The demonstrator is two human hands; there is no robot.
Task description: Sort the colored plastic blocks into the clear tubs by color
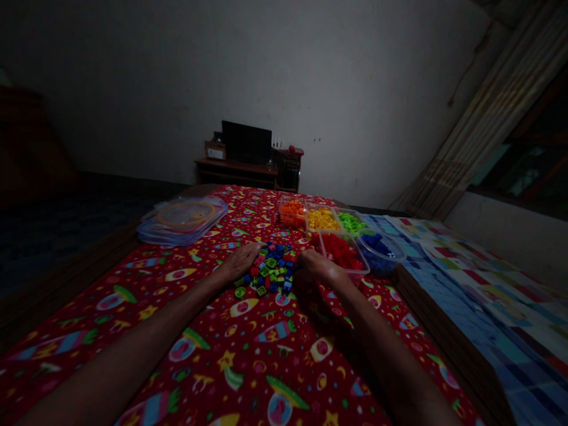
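Note:
A loose pile of small toy building bricks (pixel 270 269), mixed green, blue and red, lies on a red patterned cloth (pixel 266 361). Along the pile's left edge rests my left hand (pixel 240 262), its fingers stretched out beside the bricks. My right hand (pixel 316 264) is at the pile's right edge with the fingers curled in; their tips are in shadow, and whatever they pinch is hidden. Just beyond it stands a clear tub of red bricks (pixel 341 251), next to a round tub of blue bricks (pixel 377 244).
Behind these stand tubs of orange (pixel 293 213), yellow (pixel 323 219) and green bricks (pixel 351 223). Stacked clear lids (pixel 184 220) lie at the far left. A bed with a checked cover (pixel 483 284) adjoins the right side. A monitor (pixel 247 142) stands on a desk by the wall.

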